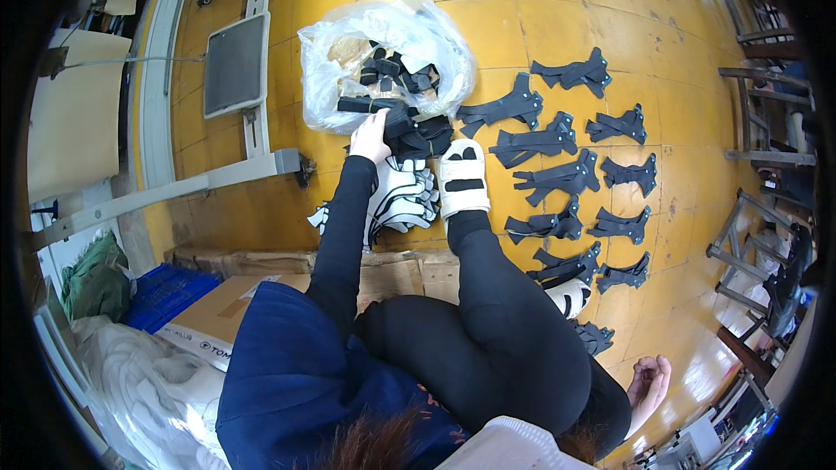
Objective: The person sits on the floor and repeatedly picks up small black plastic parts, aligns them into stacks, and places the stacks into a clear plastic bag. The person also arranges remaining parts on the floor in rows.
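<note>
My left hand (371, 137) reaches forward, its fingers closed on a bundle of black straps (399, 120) at the near edge of a clear plastic bag (324, 39). More black strap bundles (380, 70) lie inside the opened bag. Beside my left forearm is a stack of white cut pieces with black edging (402, 198). My right hand (648, 387) hangs out at the lower right, palm partly up, fingers loosely curled and apart, with nothing in it. Several black strap pieces with metal snaps (557, 176) are spread in two rough columns on the floor to the right.
My white slide sandal (464, 196) stands between the stack and the black pieces. A cardboard box (218, 318), a blue crate (170, 294) and a green sack (96, 277) sit at the left. A metal frame (209, 178) crosses there. Stools (749, 235) line the right.
</note>
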Available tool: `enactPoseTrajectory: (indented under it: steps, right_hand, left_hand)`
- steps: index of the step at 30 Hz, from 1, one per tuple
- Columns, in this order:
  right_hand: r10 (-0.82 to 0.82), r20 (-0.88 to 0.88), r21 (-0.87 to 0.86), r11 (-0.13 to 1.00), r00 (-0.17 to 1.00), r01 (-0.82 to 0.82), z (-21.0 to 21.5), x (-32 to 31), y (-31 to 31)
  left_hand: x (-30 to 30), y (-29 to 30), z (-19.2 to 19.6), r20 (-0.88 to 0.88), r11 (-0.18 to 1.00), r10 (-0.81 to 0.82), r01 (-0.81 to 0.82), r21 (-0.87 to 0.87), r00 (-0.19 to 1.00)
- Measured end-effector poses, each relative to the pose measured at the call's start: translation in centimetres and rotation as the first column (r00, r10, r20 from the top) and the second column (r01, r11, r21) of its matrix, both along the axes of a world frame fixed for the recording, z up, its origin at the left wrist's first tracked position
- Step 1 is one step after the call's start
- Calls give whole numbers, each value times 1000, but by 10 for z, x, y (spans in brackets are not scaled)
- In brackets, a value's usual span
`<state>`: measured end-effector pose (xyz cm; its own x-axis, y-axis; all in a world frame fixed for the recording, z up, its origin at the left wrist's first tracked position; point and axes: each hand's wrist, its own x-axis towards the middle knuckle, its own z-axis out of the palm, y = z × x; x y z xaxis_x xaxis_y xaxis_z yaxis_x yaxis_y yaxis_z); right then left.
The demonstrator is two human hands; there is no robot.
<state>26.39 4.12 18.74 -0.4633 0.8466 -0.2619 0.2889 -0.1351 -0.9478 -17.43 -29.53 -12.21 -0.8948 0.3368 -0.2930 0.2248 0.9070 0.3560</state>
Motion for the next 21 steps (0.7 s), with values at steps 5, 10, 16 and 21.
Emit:
enactPoseTrajectory:
  steps: [5,10,16,21]
  right_hand:
    - [8,6,10,1000,1000,-8,1,-1,-3]
    - [2,-5,-28,1000,1000,-2,-1,4,2]
    - [-15,18,-22,1000,1000,15,3,-8,-3]
    - [-57,50,15,998,997,56,4,-3,-6]
  left_hand:
    - [-22,-2,0,315,990,-27,-18,138,949]
    - [-31,-30,-7,430,893,-371,190,407,823]
    - [-41,-13,-22,91,971,-115,92,222,989]
    - [-73,19,-21,-9,999,0,0,-36,1000]
